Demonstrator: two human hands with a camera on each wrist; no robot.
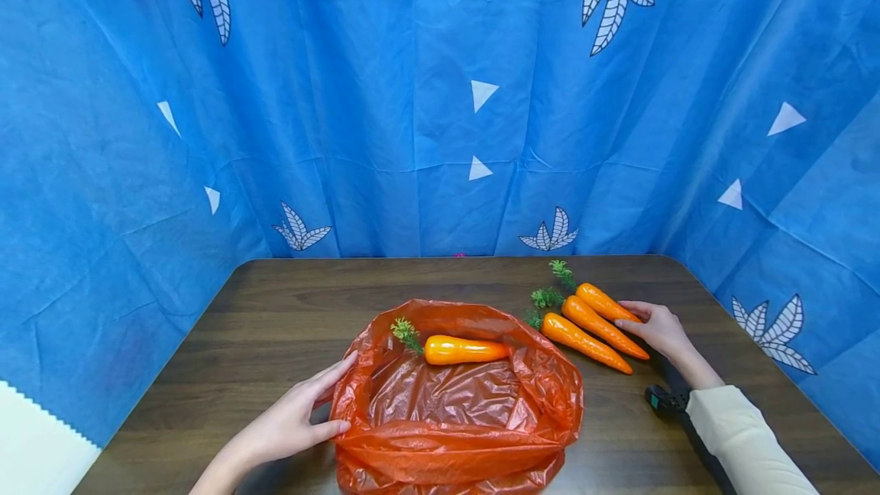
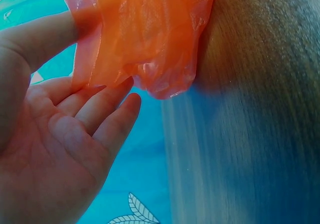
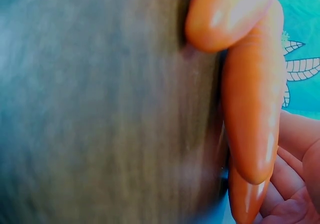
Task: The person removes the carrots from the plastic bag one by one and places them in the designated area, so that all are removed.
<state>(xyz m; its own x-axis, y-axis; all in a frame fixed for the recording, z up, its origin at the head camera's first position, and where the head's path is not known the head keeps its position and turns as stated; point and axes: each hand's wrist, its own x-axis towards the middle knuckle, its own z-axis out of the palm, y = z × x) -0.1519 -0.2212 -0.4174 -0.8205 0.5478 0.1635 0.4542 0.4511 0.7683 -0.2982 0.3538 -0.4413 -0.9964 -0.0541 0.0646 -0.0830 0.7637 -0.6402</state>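
A thin red plastic bag point(image 1: 454, 464) stands with its mouth wide in the head view. One carrot point(image 1: 464, 350) with a green top lies inside it. My left hand point(image 1: 292, 415) touches the bag's left rim, thumb and fingers spread apart; in the left wrist view the thumb shows through the orange-red film point(image 2: 155, 39). Three more carrots lie side by side right of the bag: a near one point(image 1: 584, 342), a middle one point(image 1: 601, 327) and a far one point(image 1: 605, 301). My right hand point(image 1: 660, 331) pinches the far carrot near its tip, between thumb and fingers.
The brown wooden table point(image 1: 289, 327) carries everything. A blue curtain point(image 1: 385, 98) with leaf prints hangs behind and at both sides. A small black device point(image 1: 663, 399) sits at the right wrist, near a pale sleeve point(image 1: 736, 434).
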